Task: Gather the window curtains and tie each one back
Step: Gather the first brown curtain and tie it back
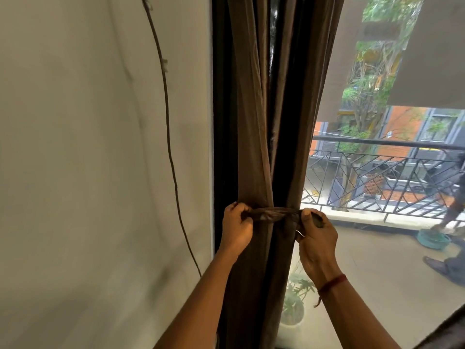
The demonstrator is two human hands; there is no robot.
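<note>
Your brown curtain (254, 122) hangs gathered into a narrow bundle of long folds at the left edge of the window, against the dark frame (219, 122). A band (274, 214) of the same brown cloth crosses the front of the bundle, pulled taut. Your left hand (236, 227) grips its left end in a closed fist, and your right hand (315, 238) pinches the right end between thumb and curled fingers. Both hands sit tight against the bundle, one on each side.

On the left you have the pale wall (88, 147) just beside the frame, with a thin dark cable (167, 117) running down it near your left forearm. On the right the glass leaves open room. Beyond it stands a black balcony railing (377, 177) and, low beside the curtain, a potted plant (294, 303). A red thread (332, 283) circles your right wrist.
</note>
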